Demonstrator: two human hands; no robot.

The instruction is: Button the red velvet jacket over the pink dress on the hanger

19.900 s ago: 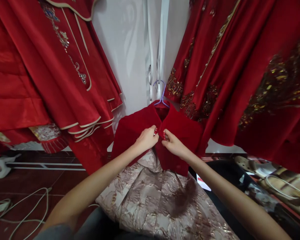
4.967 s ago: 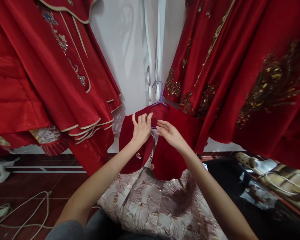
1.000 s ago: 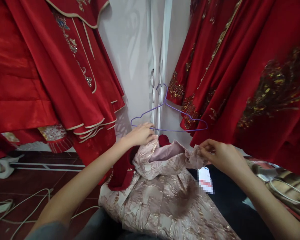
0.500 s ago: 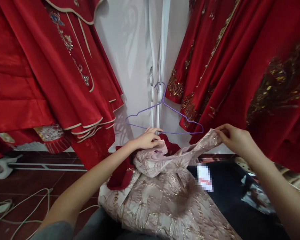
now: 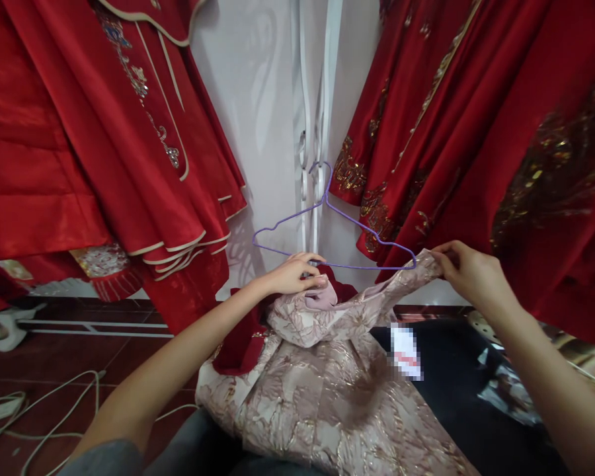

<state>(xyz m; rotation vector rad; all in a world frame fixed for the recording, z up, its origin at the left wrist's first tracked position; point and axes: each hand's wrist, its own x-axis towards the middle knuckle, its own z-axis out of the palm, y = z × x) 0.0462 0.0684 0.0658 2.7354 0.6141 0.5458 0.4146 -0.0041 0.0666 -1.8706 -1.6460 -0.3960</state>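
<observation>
A pale pink brocade dress (image 5: 322, 390) with gold thread lies across my lap, its upper part lifted. My left hand (image 5: 300, 273) is closed around the bottom bar of a purple clothes hanger (image 5: 295, 215), which stands upright above the dress. My left thumb lies by the dress's pink lining, and I cannot tell whether it also grips the cloth. At the right, my right hand (image 5: 469, 268) pinches the end of the dress's shoulder part, pulled up and outward. The hanger's right end meets that shoulder part, just left of my fingers. Dark red cloth (image 5: 240, 350) lies beside the dress's left side.
Red embroidered garments hang on the left (image 5: 143, 132) and right (image 5: 441, 132). Between them is a white panel (image 5: 258, 86). A white cable (image 5: 62, 383) lies on the dark red floor at left. A clear plastic bag (image 5: 510, 393) rests on a black surface (image 5: 456, 370) at right.
The hanger has shifted slightly right, so its right end now reaches the shoulder part. My right hand has moved a little right and up with the cloth. My left hand keeps its grip.
</observation>
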